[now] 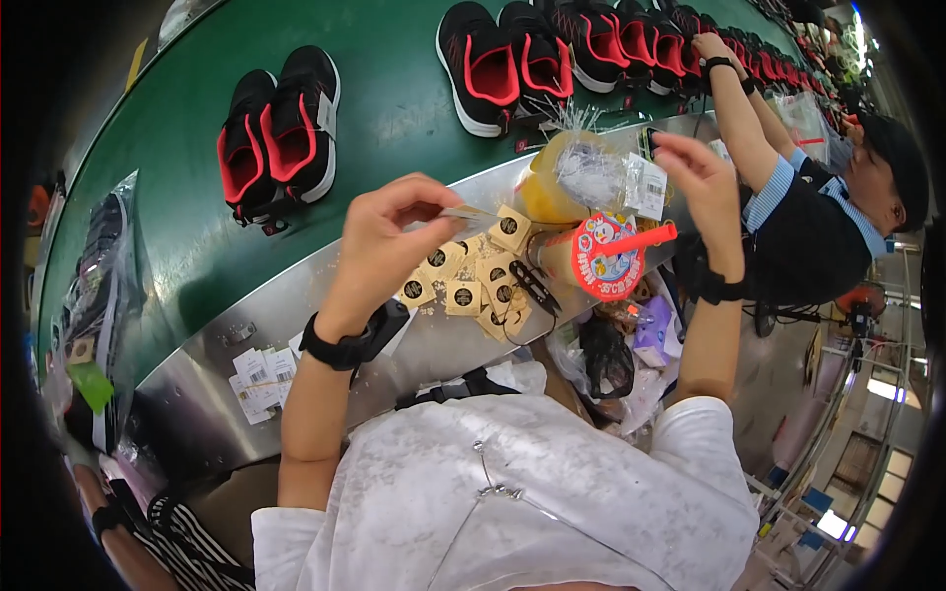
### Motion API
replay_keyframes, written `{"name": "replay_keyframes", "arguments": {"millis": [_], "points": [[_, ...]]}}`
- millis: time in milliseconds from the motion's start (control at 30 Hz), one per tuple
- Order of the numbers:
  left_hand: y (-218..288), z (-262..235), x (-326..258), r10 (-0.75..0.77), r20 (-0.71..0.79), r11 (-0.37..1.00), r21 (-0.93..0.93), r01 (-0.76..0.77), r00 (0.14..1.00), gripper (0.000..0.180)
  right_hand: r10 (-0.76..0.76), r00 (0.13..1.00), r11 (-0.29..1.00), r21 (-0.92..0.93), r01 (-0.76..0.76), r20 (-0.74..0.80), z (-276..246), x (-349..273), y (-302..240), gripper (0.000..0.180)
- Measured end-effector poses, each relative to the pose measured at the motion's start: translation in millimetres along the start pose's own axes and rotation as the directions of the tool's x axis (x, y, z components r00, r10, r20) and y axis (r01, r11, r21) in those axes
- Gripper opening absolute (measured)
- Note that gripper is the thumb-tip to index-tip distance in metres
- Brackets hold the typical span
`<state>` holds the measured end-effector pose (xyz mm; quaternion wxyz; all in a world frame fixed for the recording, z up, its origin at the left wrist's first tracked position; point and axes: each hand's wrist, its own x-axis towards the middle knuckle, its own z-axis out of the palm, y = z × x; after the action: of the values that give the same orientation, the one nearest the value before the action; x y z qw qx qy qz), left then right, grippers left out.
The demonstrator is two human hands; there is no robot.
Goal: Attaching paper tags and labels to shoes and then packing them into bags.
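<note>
My left hand [389,231] pinches a thin clear plastic strand that runs toward a cluster of several small beige square tags [471,281] with dark round marks, lying on the metal ledge [227,360]. My right hand [702,182] is raised with fingers apart, beside a clear plastic bag of thin fasteners [603,172] that stands on a yellow container [540,192]. Both wrists wear black bands. A red round hand fan [606,258] lies just right of the tags.
A green conveyor belt [394,108] carries a black-and-red pair of shoes [279,133] and a row of more shoes [562,54]. Another person [828,212] in dark clothes reaches onto the belt at right. White labels [258,379] lie on the ledge at left.
</note>
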<state>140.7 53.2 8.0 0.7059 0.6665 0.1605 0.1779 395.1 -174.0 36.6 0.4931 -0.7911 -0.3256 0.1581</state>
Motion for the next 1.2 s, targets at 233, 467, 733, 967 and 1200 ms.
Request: {"name": "replay_keyframes", "arguments": {"millis": [233, 467, 733, 967, 1200], "points": [[6, 43, 59, 0.137, 0.239, 0.988, 0.039, -0.15, 0.961, 0.012, -0.086, 0.994, 0.993, -0.082, 0.081, -0.065, 13, 8, 4, 0.012], [2, 82, 114, 0.18, 0.463, 0.977, 0.017, -0.211, 0.868, 0.014, -0.125, 0.992, 0.963, -0.236, 0.129, 0.029, 13, 10, -13, 0.004], [-3, 90, 126, 0.067, 0.49, 0.989, 0.084, -0.124, 0.869, 0.015, 0.01, 0.942, 0.939, 0.322, -0.125, 0.336, 1, 21, -10, 0.017], [-10, 88, 134, 0.037, 0.508, 0.998, 0.024, -0.057, 0.861, 0.017, -0.394, 0.919, 0.783, 0.522, 0.339, -0.006, -13, 29, 0, 0.012], [-7, 82, 136, -0.066, 0.414, 0.992, 0.123, 0.016, 0.908, 0.018, -0.31, 0.827, 0.633, 0.547, 0.547, -0.468, -26, 21, -51, 0.017]]}}
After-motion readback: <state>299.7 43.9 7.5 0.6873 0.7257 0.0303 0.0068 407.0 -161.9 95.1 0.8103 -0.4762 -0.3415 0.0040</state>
